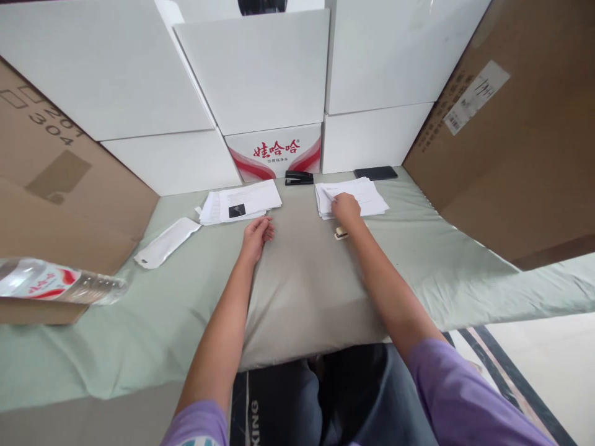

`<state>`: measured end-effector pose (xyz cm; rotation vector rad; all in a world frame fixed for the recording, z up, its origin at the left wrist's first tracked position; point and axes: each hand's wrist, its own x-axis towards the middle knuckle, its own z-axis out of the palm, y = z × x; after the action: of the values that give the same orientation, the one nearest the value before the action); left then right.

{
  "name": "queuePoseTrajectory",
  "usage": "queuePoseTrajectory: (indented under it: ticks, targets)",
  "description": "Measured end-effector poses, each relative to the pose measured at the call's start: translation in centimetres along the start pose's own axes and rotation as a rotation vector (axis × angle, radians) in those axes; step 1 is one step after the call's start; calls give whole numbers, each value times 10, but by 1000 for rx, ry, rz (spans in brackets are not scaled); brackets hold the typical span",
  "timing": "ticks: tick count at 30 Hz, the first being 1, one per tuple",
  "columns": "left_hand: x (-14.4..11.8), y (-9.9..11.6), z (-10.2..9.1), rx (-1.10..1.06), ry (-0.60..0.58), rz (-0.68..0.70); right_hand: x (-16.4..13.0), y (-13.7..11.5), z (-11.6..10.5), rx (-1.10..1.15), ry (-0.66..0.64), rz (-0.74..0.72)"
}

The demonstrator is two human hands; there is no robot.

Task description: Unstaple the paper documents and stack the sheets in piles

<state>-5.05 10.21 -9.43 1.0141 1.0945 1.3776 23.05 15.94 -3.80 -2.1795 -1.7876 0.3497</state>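
Worktop (304, 285) is covered with creased pale green cloth. Its far edge is bounded by stacked white boxes (255, 68); its sides are flanked by a left brown carton (109, 207) and a right brown carton (525, 142). Widest room for moving is found between the forearms, where cloth runs from the black stapler (299, 181), set near the far edge, to the near edge.

Two paper stacks are noted toward the far edge. The right paper stack (372, 198) is overlapped by the right hand (346, 212), its fingertips brought together at the stack's left part; a raised paper edge is seen there, but whether it is pinched cannot be told. The left paper stack (253, 197) is topped by a sheet bearing a dark picture. The left hand (257, 236) is placed just beside its near right corner, half open, fingers loosely curled.

A small cream object (341, 233) is partly hidden by the right forearm. A black phone (375, 173) is laid near the far right corner. A white pouch (167, 243) is set left of the left stack; farther left, a water bottle (60, 282) is seen on its side. Pale floor (553, 359) with dark stripes is visible beyond the near edge.
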Motion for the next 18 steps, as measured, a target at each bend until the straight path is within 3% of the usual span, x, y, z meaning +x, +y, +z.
queuePoseTrajectory:
  ticks: [8,13,16,18]
  targets:
    - [0,0,1,6,-1,-7,12,-30,8,-128,-68,34]
    - [1,-2,-1,15,-11,-5,-1,-27,-3,-129,-130,-49]
    - [-3,-3,1,177,-35,61,-10,-13,-14,-85,-151,-92]
    - [-7,-1,10,427,-96,192,-12,-2,-23,-11,-51,-84]
